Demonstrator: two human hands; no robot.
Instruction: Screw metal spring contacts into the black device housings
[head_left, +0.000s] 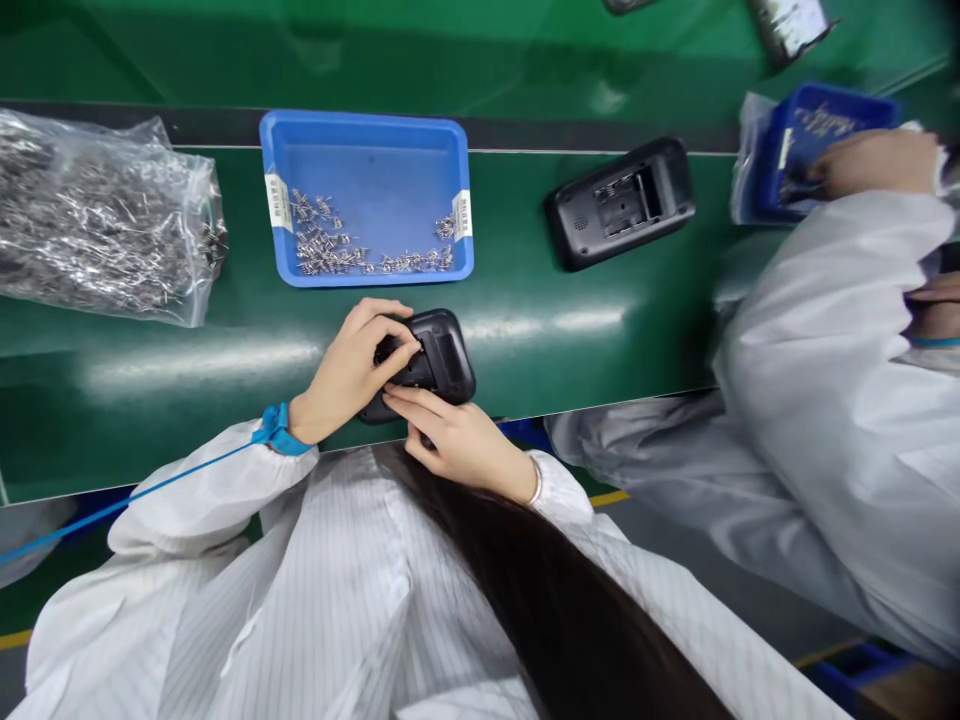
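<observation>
A black plastic device housing (456,362) lies at the front edge of the green bench, its recessed compartment facing up. My left hand (358,362), with a blue wrist strap, reaches over its left side; thumb and forefinger come together in a pinch at the compartment. Whatever small piece is between those fingertips is too small to make out. From the near side, my right hand (466,448) grips the housing, its fingertips at the compartment's lower edge. Beyond both hands, a blue tray (367,127) holds many small metal spring contacts (322,250).
At the left lies a clear bag (105,220) packed with metal parts. A second black housing (622,205) rests right of the tray, compartment up. Further right, a co-worker's hand (877,162) reaches into another blue bin (814,105); that person's sleeve (832,290) borders the bench.
</observation>
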